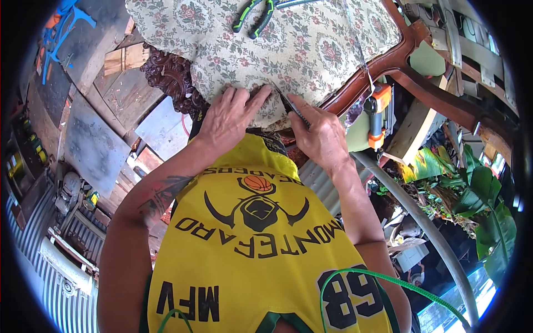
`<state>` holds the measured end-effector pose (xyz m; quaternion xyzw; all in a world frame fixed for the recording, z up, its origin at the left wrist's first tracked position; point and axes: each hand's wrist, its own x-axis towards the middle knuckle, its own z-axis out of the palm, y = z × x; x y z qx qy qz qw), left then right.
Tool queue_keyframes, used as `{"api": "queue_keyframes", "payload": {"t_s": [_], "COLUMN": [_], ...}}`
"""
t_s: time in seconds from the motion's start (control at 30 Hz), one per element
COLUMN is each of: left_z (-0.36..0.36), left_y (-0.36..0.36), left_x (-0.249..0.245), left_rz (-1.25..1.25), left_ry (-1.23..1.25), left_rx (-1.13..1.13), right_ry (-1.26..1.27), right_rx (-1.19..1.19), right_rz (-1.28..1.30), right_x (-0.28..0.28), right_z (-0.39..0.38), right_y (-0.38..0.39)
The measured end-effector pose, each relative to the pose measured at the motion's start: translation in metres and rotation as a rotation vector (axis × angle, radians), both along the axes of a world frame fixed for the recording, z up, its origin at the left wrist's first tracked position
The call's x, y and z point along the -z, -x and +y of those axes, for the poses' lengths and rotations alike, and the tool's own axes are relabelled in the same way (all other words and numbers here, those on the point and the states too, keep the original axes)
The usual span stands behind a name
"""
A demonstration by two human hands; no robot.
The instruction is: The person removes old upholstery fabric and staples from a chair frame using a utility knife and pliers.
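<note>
Floral upholstery fabric (266, 50) covers a seat or back set in a carved dark wooden chair frame (344, 102). My left hand (230, 111) lies on the fabric near its front edge, fingers stretched out and pressing down. Just right of it, my right hand (319, 125) is closed around a thin, dark, pointed tool (300, 115), whose tip lies against the fabric. The tool's exact kind does not show clearly. Farther up on the fabric rest pliers (269, 12) with black-and-green handles.
An orange-and-grey tool (378, 116) sits right of the frame. A curved wooden arm (438, 97) extends to the right. Blue plastic pieces (69, 25) lie at upper left. A grey pipe (427, 222) and leafy plants (483, 194) stand at right. A green cord (400, 283) crosses my jersey.
</note>
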<state>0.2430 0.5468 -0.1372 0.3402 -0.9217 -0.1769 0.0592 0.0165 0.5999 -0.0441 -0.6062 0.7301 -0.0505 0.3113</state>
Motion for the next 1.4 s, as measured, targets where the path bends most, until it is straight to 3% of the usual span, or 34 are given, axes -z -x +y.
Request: {"api": "queue_keyframes", "payload": {"t_s": [0.93,1.13,1.2,1.4], "left_z": [-0.004,-0.01,-0.013,-0.009], "left_y": [-0.006,-0.005,0.001,0.005], "left_x": [0.004,0.004,-0.001,-0.003], "left_rz": [0.017,0.095,0.078,0.045], "left_ry": [0.073,0.111,0.076,0.049], "left_rx": [0.024,-0.041,-0.086,-0.098], "right_ry": [-0.054,0.056,0.04,0.067], "right_rx": [-0.112,-0.097,0.035,0.029], "right_rz": [0.198,0.025,-0.036,-0.047], "right_x": [-0.009,-0.026,-0.027,0.002], "right_z": [0.012,0.013,0.008,-0.012], "right_y": [0.001,0.012,0.005,-0.01]}}
